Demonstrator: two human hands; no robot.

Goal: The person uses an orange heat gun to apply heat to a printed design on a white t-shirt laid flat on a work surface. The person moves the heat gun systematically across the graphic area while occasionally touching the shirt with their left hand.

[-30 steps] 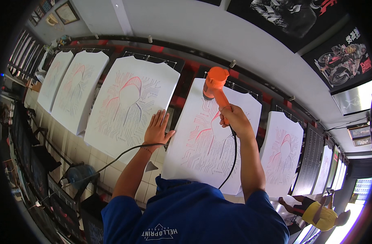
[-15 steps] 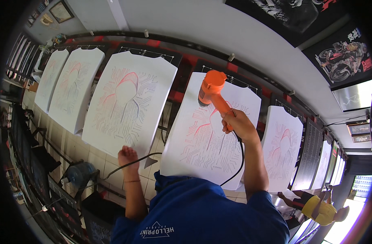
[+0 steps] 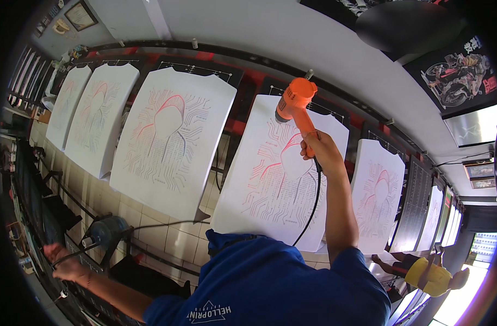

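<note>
Head view: right hand (image 3: 320,148) clamped on orange heat gun (image 3: 295,103), nozzle over the middle printed shirt (image 3: 281,179). Left hand (image 3: 63,264), earlier flat on the neighbouring shirt (image 3: 169,136), now low at left, fingers closed on the black cord (image 3: 150,224), pulling slack for drying.

a screen-printing workshop: row of white printed shirts (image 3: 167,141) on black platens (image 3: 235,81), tiled floor (image 3: 150,228)
</note>
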